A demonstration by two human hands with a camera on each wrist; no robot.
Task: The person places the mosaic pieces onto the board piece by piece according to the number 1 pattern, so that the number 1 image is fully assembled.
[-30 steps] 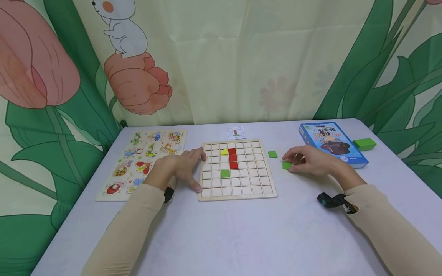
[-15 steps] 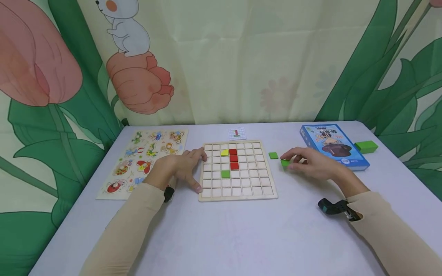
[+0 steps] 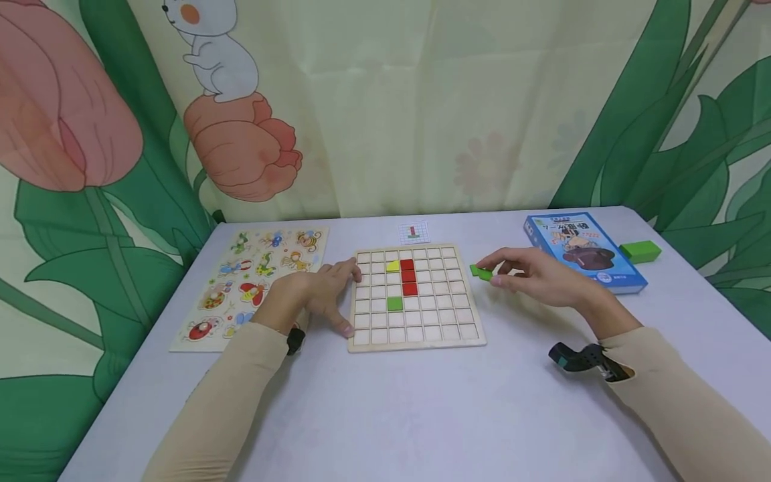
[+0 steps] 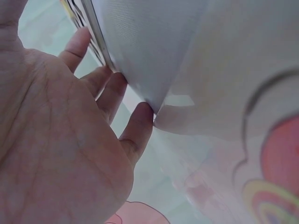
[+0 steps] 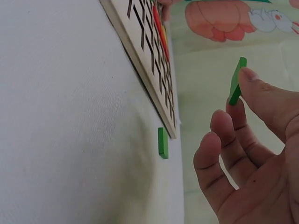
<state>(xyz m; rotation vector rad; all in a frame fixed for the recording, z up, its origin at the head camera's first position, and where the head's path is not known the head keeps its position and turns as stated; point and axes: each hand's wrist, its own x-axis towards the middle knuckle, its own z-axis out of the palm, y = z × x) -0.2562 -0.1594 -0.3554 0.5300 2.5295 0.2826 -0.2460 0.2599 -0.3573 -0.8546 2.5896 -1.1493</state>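
Observation:
A wooden grid board [image 3: 434,314] lies mid-table, holding three red tiles [image 3: 409,276] in a column, a yellow tile [image 3: 393,266] and a green tile [image 3: 394,304]. My left hand [image 3: 316,291] rests at its left edge, fingers spread; in the left wrist view the fingertips [image 4: 142,112] touch an edge. Right of the board, my right hand [image 3: 539,276] pinches a green square tile [image 5: 237,81] between thumb and fingers, raised off the table. Another green tile [image 5: 162,143] lies on the table near the board's right edge, partly covered by the held one in the head view.
A small pattern card [image 3: 413,233] lies behind the board. An insect picture board [image 3: 241,294] is at the left, partly under my left forearm. At the right lie a blue box [image 3: 587,254] and a green block [image 3: 640,252]. A printed curtain [image 3: 385,134] hangs behind the table.
My right hand has lifted the green tile off the table and moved it left, towards the other loose green tile. The left hand stays at the board's edge.

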